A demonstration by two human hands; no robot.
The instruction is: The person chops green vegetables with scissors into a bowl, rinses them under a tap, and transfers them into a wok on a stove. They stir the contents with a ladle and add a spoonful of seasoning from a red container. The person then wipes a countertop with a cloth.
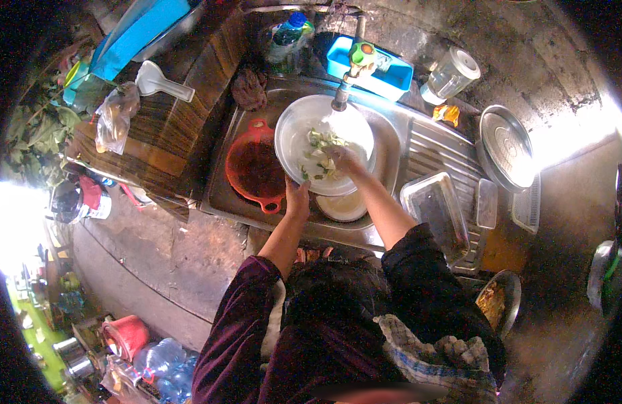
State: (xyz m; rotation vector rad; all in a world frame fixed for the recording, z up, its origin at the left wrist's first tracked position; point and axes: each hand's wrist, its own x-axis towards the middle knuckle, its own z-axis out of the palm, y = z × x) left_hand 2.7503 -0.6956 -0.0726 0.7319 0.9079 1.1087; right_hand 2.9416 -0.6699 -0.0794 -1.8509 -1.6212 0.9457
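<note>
A large light metal bowl (291, 136) is over the sink, below the tap (340, 98). Chopped green and white vegetable pieces (318, 169) lie in the bowl. My left hand (297, 197) grips the bowl's near left rim. Reaching inside it, my right hand (344, 160) touches the pieces; its fingertips are partly hidden among them. A red plastic colander (258, 164) rests in the sink to the left of the bowl. Partly under the bowl sits a smaller round container (343, 208) with pale, cloudy contents.
On the ribbed drainboard (432, 136) lie a clear rectangular dish (434, 217) and a round metal pan (505, 146). Behind the sink stand a blue plastic basket (402, 76) and a blue-capped bottle (291, 43). A white plastic scoop (162, 86) is on the wooden surface at left.
</note>
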